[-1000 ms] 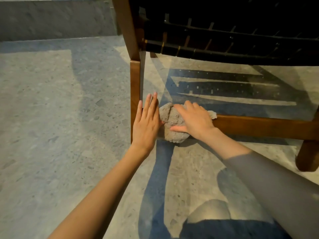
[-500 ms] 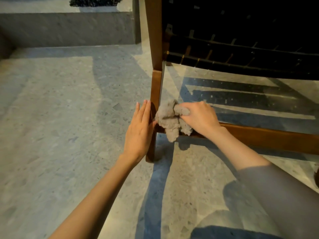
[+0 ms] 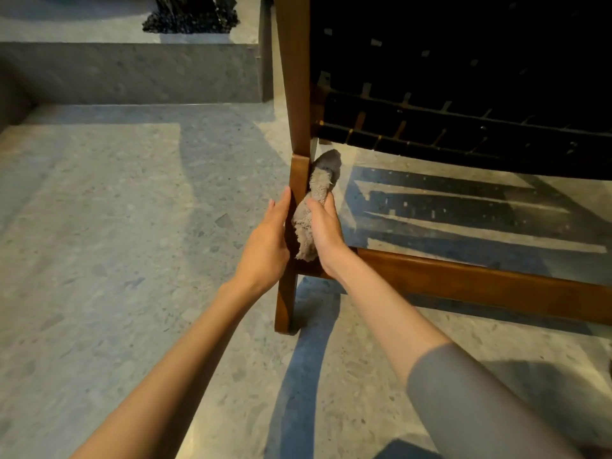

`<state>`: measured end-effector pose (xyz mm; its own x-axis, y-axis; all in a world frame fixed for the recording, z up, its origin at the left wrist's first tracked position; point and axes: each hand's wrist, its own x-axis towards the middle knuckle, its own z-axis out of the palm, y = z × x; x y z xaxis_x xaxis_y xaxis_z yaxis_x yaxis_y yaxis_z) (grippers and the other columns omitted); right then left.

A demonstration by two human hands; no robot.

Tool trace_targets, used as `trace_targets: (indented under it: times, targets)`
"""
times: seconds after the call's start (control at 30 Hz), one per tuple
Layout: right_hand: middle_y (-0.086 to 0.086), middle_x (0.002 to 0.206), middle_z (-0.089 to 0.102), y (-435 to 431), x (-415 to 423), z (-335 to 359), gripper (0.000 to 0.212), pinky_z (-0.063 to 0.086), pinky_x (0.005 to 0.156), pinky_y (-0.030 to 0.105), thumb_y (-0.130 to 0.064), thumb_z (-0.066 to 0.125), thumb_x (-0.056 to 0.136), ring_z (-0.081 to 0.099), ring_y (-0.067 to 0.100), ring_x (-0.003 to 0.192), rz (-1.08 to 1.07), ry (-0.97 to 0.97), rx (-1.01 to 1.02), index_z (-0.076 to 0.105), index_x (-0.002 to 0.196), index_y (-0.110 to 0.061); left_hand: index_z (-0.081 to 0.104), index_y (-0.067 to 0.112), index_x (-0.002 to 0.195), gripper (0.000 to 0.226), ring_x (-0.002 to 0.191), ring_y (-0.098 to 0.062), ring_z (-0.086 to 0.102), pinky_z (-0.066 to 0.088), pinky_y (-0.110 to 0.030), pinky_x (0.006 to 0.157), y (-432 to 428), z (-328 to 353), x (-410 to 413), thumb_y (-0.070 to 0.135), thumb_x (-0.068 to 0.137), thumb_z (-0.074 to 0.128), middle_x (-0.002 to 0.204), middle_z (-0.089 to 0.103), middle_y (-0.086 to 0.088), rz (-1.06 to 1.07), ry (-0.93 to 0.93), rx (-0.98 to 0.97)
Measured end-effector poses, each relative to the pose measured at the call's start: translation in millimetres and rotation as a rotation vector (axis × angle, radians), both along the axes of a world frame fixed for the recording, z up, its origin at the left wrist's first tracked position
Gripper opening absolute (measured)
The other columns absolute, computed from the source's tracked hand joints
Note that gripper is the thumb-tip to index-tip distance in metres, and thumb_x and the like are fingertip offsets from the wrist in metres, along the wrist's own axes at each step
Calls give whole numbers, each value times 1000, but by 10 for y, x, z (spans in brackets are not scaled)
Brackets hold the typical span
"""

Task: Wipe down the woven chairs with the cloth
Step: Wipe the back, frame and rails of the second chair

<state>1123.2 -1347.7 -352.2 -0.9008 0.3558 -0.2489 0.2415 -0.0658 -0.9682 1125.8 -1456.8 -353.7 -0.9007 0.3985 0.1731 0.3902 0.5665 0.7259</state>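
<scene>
A chair with a brown wooden frame and black woven straps (image 3: 463, 104) stands ahead on the right. Its front left leg (image 3: 299, 173) runs down to the floor, and a low crossbar (image 3: 480, 279) joins it. My right hand (image 3: 323, 226) grips a fuzzy grey cloth (image 3: 318, 193) and holds it against the inner side of that leg. My left hand (image 3: 268, 246) rests flat on the leg's outer side with straight fingers.
The floor is grey speckled stone (image 3: 116, 243) with open room to the left. A low stone step (image 3: 132, 74) runs along the back, with a dark textured object (image 3: 190, 14) on top. Strap shadows fall on the floor under the seat.
My right hand has carried the cloth off the crossbar and up onto the inner face of the leg. My left hand has stayed on the leg's outer side. The view has shifted left.
</scene>
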Motion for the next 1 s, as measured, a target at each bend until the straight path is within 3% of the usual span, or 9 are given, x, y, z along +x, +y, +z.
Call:
trace_targets:
  times: [0.13,0.23,0.3,0.4,0.53,0.7,0.8,0.87,1.0]
  targets:
    - [5,151,32,-23,-187,136,48,25,115,41,-31,31,103,32,23,137,-58,108,-21,20,150,-24,15,27,150,82,143,-7,7,9,2,99,-45,-9,-74,-20,86,36,155,18,9,-20,-47,17]
    - [1,96,53,73,-409,347,15,43,80,32,-25,35,101,51,16,91,-96,170,19,44,112,-20,15,28,150,85,128,13,6,5,11,92,-42,-8,-74,-21,84,37,149,17,15,-24,-60,42]
    - [-2,90,47,65,-425,302,12,36,68,23,-23,34,101,44,5,76,-118,163,43,43,109,-22,14,28,150,87,125,17,6,6,7,97,-37,-5,-53,-21,83,38,148,15,17,-35,-75,52]
    - [1,125,45,14,-290,39,46,33,83,22,-27,29,102,44,1,89,-66,92,66,25,147,-23,10,29,151,88,131,12,6,11,-9,109,-38,5,-23,-21,83,37,154,11,16,-48,-99,53]
    - [2,154,27,-43,-108,-120,53,24,99,22,-23,29,102,31,18,137,-43,110,93,12,152,-24,8,29,151,89,130,14,4,10,-7,106,-22,20,5,-21,83,36,156,8,15,-52,-113,65]
    - [-13,116,58,82,29,42,31,43,81,8,-19,42,98,55,0,108,-141,272,185,52,127,-26,7,28,152,87,136,6,8,17,-25,116,-18,18,-11,-19,85,38,157,8,13,-62,-159,83]
    - [-7,103,65,286,50,156,23,52,78,24,-23,48,96,62,12,100,-244,187,177,60,116,-20,10,30,150,79,126,15,13,20,-4,104,11,48,2,-8,91,44,153,14,15,-45,-109,90]
    - [5,114,65,370,37,275,31,53,89,40,-23,46,96,62,22,104,-297,65,-37,57,123,-16,9,32,148,77,116,22,10,13,10,89,24,81,21,-5,91,45,146,20,17,-54,-76,94]
    - [20,128,59,433,-14,729,39,47,97,47,-17,41,93,57,36,115,-267,10,-659,55,126,-2,13,27,148,74,119,20,12,10,11,88,52,216,25,-4,90,46,142,21,19,-61,-84,127]
